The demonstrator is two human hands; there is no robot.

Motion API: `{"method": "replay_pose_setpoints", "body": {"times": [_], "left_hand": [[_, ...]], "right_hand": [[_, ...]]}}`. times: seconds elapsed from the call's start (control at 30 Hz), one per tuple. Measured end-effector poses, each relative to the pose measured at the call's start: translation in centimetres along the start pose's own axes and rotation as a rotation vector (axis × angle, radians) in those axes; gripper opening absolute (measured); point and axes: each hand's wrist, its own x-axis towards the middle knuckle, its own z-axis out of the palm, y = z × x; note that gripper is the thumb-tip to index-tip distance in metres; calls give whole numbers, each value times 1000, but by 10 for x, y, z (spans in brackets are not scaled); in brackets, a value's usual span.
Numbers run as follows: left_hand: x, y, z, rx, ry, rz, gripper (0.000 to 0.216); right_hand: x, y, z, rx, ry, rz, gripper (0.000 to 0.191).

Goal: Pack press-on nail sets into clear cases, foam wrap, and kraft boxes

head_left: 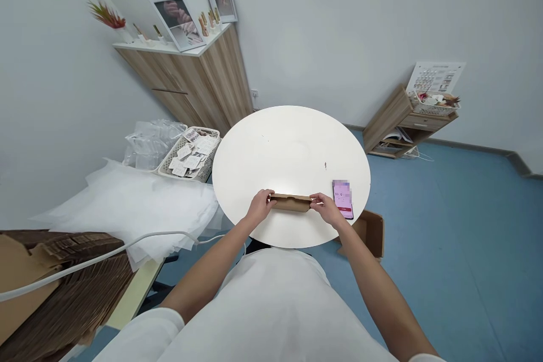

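A small brown cardboard box (291, 203), long and shallow, is held between my two hands over the near part of the round white table (292, 136). My left hand (261, 205) grips its left end, with thumb and fingers pinched on the edge. At the other end, my right hand (324, 207) pinches the right corner in the same way. A notch shows in the middle of the box's upper edge. Beside my right hand lies a phone (343, 200) with a lit pink screen. The underside of the box is hidden.
Left of the table are white foam sheets (153, 203), a white basket of cards (207, 164) and stacked flat cardboard (97, 288). A white cable (139, 240) crosses there. An open cardboard carton (377, 235) stands on the floor at the right, below the table edge.
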Motion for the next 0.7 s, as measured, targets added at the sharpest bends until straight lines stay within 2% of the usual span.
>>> {"method": "replay_pose_setpoints", "body": {"times": [0.13,0.23,0.3,0.4,0.5,0.7], "left_hand": [[-4,-2,0,-28,-14,-7,33],[-7,-5,-5,-121,-88,-47,47],[-7,-5,-10,-236,-136,-130,51],[-2,-4,-16,-420,-155,-327,40],[5,-1,-16,-479,-169,-461,42],[2,-5,-5,-394,-181,-431,51]], "right_hand": [[-7,0,4,-19,29,-19,28],[-11,-3,4,13,18,-24,30],[-13,-5,2,86,-25,-1,30],[-11,-8,0,223,-66,93,32],[-4,-6,5,208,-42,165,38],[4,17,30,90,82,81,40]]}}
